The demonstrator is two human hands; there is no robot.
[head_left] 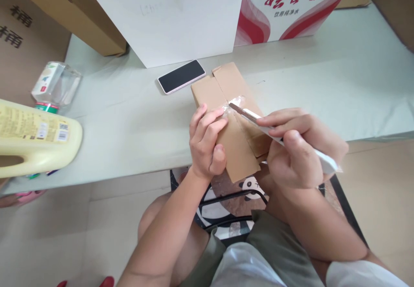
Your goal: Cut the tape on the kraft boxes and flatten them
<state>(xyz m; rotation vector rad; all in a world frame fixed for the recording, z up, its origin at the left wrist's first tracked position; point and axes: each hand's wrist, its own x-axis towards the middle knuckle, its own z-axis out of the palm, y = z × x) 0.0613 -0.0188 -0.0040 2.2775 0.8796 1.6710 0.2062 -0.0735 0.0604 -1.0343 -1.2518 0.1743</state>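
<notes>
A small brown cardboard box (223,93) lies at the table's front edge, sealed with clear tape along its seam. My left hand (207,142) grips its near left side, fingers curled over the top. My right hand (299,149) is closed round a white utility knife (258,118). The knife's blade tip rests on the taped seam near the box's middle.
A black phone (181,76) lies face up behind the box. A big white carton (181,15) and a red-and-white water carton (291,6) stand at the back. At left are a yellow jug (35,140) and a clear plastic bottle (54,86). The pale table (339,84) stretches right.
</notes>
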